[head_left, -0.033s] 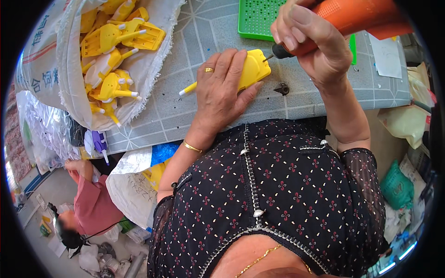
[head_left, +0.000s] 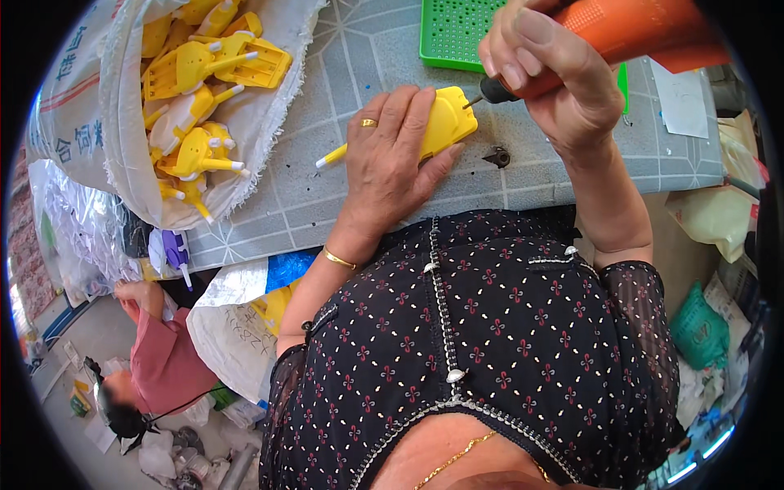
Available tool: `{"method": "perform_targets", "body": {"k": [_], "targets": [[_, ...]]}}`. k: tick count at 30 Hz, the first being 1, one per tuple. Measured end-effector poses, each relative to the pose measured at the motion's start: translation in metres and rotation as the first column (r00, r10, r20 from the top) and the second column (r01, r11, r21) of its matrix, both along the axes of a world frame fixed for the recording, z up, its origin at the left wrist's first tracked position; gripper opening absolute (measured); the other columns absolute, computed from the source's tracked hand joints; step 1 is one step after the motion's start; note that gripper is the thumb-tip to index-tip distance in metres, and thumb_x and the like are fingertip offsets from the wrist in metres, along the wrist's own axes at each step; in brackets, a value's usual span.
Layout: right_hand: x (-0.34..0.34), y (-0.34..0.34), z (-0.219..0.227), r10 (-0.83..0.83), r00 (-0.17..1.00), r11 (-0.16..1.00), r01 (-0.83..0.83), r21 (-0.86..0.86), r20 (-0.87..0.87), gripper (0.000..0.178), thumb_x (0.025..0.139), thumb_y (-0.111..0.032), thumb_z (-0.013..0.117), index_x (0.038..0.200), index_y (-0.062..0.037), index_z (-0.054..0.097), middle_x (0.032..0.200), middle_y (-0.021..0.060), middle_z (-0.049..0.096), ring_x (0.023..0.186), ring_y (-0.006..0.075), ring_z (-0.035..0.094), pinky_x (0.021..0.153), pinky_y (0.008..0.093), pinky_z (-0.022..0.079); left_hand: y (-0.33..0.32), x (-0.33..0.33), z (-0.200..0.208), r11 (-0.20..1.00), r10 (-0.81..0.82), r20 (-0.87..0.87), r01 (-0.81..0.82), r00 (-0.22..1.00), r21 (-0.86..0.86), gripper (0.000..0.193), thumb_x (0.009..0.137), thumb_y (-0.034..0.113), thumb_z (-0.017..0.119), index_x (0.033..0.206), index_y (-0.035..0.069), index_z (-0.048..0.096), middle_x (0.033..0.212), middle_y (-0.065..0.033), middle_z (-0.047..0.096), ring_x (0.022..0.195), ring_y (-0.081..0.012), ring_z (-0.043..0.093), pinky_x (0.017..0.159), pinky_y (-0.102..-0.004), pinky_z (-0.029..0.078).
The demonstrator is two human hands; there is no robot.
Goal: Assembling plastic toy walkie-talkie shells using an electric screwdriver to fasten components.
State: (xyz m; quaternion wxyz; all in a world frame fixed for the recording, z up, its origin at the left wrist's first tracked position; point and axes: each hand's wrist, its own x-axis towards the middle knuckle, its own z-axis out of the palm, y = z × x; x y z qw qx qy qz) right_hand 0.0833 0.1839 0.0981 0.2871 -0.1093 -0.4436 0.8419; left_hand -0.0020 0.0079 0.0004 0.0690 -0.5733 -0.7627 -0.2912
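My left hand (head_left: 390,155) is closed over a yellow plastic toy part (head_left: 448,121), pressing it against the table. A thin yellow stick with a white tip pokes out on the left side of that hand. In my right hand (head_left: 563,77) is an orange electric screwdriver (head_left: 625,31), fingers wrapped round its dark front end. Its slim bit touches or nearly touches the right end of the yellow part; exact contact cannot be made out. A small dark metal piece (head_left: 497,157) lies on the table below the bit.
An open white woven sack (head_left: 282,98) full of yellow parts (head_left: 192,69) stands at the left. A green perforated tray (head_left: 449,41) lies at the far side. White paper (head_left: 679,98) is at the right. A co-worker in a pink sleeve (head_left: 167,359) sits at lower left.
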Motion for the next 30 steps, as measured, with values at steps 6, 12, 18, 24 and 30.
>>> {"method": "perform_targets", "body": {"k": [6, 12, 18, 24, 30], "targets": [[0.000, -0.004, 0.004, -0.018, 0.999, 1.000, 0.017, -0.026, -0.044, 0.027, 0.089, -0.004, 0.070, 0.106, -0.0050, 0.050, 0.072, 0.0055, 0.056, 0.054, 0.0143, 0.056, 0.059, 0.0302, 0.052, -0.001, 0.001, -0.002, 1.000, 0.017, 0.036, -0.017, 0.999, -0.010, 0.069, 0.082, 0.038, 0.080, 0.136, 0.002, 0.056, 0.130, -0.0134, 0.058, 0.119, -0.0341, 0.055, 0.102, -0.0496, 0.039], [0.003, -0.008, 0.011, 0.037, 0.984, 0.996, -0.050, -0.072, -0.172, 0.026, 0.089, -0.006, 0.070, 0.106, -0.0055, 0.050, 0.069, 0.0058, 0.055, 0.054, 0.0149, 0.055, 0.059, 0.0314, 0.051, -0.003, 0.000, 0.012, 0.999, 0.033, 0.022, -0.032, 0.999, -0.019, 0.065, 0.080, 0.045, 0.082, 0.134, 0.014, 0.063, 0.132, -0.0131, 0.057, 0.131, -0.0354, 0.050, 0.118, -0.0589, 0.019], [0.010, -0.028, 0.030, -0.043, 0.991, 0.993, 0.029, -0.111, -0.126, 0.027, 0.089, -0.011, 0.071, 0.107, -0.0080, 0.051, 0.067, 0.0043, 0.054, 0.053, 0.0155, 0.054, 0.060, 0.0327, 0.050, 0.004, -0.009, 0.021, 0.984, -0.072, 0.286, 0.020, 0.955, 0.180, 0.036, 0.077, 0.034, 0.086, 0.107, 0.016, 0.077, 0.131, -0.0103, 0.062, 0.133, -0.0361, 0.051, 0.116, -0.0578, 0.025], [0.013, -0.037, 0.034, -0.050, 0.986, 0.992, 0.030, -0.125, -0.162, 0.027, 0.090, -0.013, 0.069, 0.110, -0.0083, 0.051, 0.066, 0.0038, 0.053, 0.054, 0.0156, 0.053, 0.060, 0.0327, 0.050, 0.005, -0.008, 0.026, 0.949, -0.173, 0.383, 0.050, 0.907, 0.310, 0.017, 0.075, 0.020, 0.088, 0.087, 0.013, 0.078, 0.123, -0.0086, 0.068, 0.128, -0.0339, 0.057, 0.114, -0.0556, 0.030], [0.014, -0.039, 0.035, -0.040, 0.983, 0.991, 0.017, -0.130, -0.179, 0.027, 0.090, -0.012, 0.069, 0.110, -0.0084, 0.051, 0.067, 0.0043, 0.053, 0.055, 0.0157, 0.054, 0.061, 0.0329, 0.050, 0.005, -0.006, 0.029, 0.947, -0.162, 0.361, 0.042, 0.918, 0.320, 0.018, 0.074, 0.018, 0.088, 0.080, 0.010, 0.073, 0.121, -0.0084, 0.070, 0.124, -0.0336, 0.059, 0.112, -0.0551, 0.032]]}}
